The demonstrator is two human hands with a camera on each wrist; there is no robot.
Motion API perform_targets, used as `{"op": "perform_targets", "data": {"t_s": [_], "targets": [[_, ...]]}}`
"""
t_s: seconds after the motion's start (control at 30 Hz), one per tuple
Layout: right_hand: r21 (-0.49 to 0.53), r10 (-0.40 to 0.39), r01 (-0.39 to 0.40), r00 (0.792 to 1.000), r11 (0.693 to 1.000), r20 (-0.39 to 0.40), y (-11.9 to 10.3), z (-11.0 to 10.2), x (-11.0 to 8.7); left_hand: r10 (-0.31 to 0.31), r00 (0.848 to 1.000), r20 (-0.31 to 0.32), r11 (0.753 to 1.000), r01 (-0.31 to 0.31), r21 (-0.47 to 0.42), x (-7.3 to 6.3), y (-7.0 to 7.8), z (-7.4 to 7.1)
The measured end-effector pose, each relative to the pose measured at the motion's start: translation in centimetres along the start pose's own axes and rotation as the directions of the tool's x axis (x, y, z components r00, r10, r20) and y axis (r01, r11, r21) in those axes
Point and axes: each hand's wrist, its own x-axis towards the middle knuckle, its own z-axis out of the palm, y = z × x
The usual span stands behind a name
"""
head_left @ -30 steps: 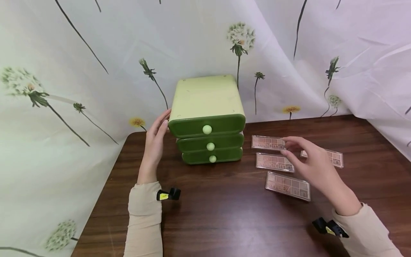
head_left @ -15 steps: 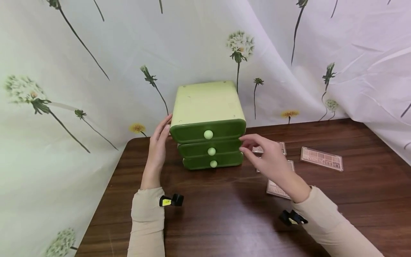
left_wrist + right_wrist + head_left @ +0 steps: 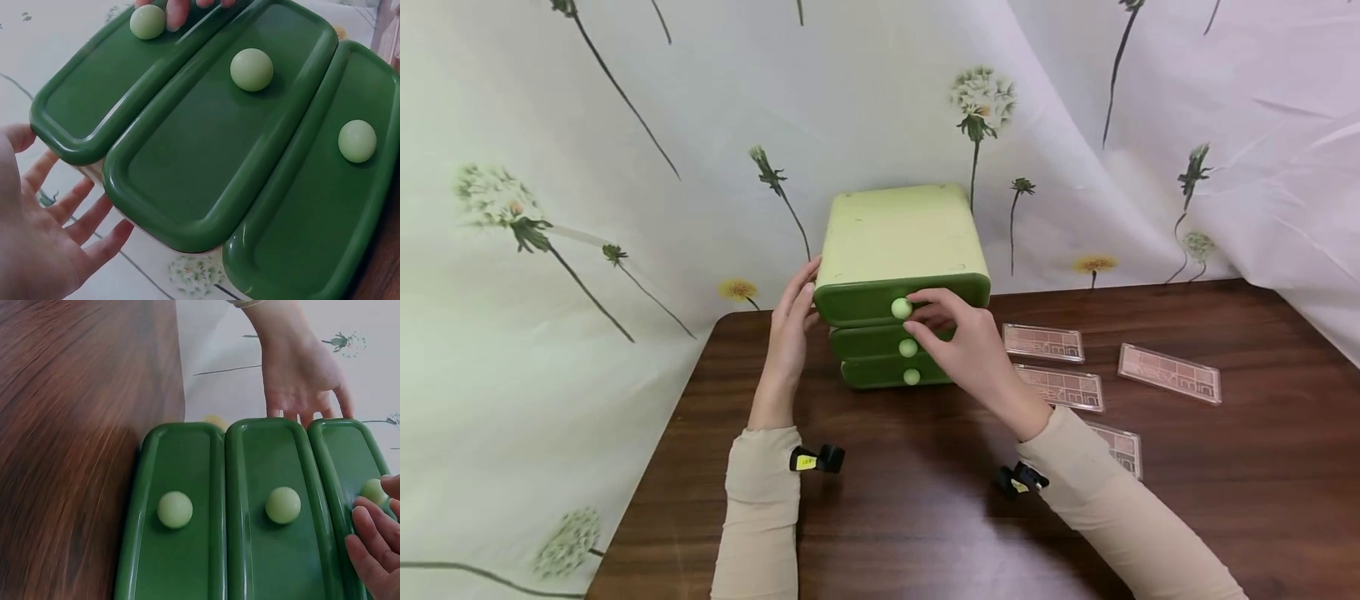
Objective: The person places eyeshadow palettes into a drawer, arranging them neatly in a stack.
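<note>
A small drawer cabinet [image 3: 902,233] with a pale green body and three dark green drawer fronts stands at the back of the table. Its drawers look pushed in, each with a round pale green knob. My left hand [image 3: 786,337] rests against the cabinet's left side, fingers spread along the side wall and thumb by the top drawer's edge [image 3: 75,147]. At the top drawer's knob [image 3: 902,308] is my right hand [image 3: 973,350], its thumb and index fingertip just to either side of the knob. No firm pinch on it shows.
Several flat, clear-lidded eyeshadow palettes lie right of the cabinet, among them a back palette [image 3: 1043,342] and a far-right palette [image 3: 1170,373]. My right forearm partly covers the nearest palette [image 3: 1120,450]. Behind the brown wooden table [image 3: 910,517] hangs a dandelion-print cloth [image 3: 880,100].
My right hand has moved left from over the palettes, past the cabinet's right edge, to the top knob. My left hand stays at the cabinet's side. The view has shifted slightly.
</note>
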Motion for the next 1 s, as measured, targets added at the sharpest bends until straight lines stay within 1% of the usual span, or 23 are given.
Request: {"op": "perform_targets", "data": {"t_s": [0.13,0.27,0.4,0.5,0.6,0.8,1.0], "targets": [[0.020,0.048,-0.047,0.999,0.999,-0.022,0.1,0.2,0.0,-0.022,1.000,0.003,0.999,0.022,-0.028,0.2,-0.2,0.5],[0.030,0.087,-0.086,0.994,0.996,-0.063,0.5,0.2,-0.3,-0.047,0.999,0.006,0.998,0.047,-0.049,0.5,-0.3,1.0],[0.071,0.106,-0.100,0.991,0.992,-0.083,0.6,0.4,-0.3,-0.050,0.999,0.013,0.997,0.050,-0.064,0.8,0.0,1.2],[0.108,0.095,-0.085,0.991,0.991,-0.091,0.5,0.7,0.0,-0.037,0.999,0.004,0.997,0.037,-0.074,1.0,0.4,1.2],[0.117,0.081,-0.068,0.991,0.991,-0.107,0.4,1.0,0.4,-0.034,0.999,-0.007,0.996,0.033,-0.078,1.1,0.7,1.0],[0.085,0.060,-0.050,0.991,0.995,-0.119,0.3,1.4,0.6,-0.053,0.998,-0.014,0.995,0.052,-0.083,0.8,1.0,0.7],[0.047,0.039,-0.034,0.994,0.998,-0.099,0.2,1.7,0.7,-0.091,0.995,-0.032,0.992,0.088,-0.091,0.1,0.9,0.1]]}}
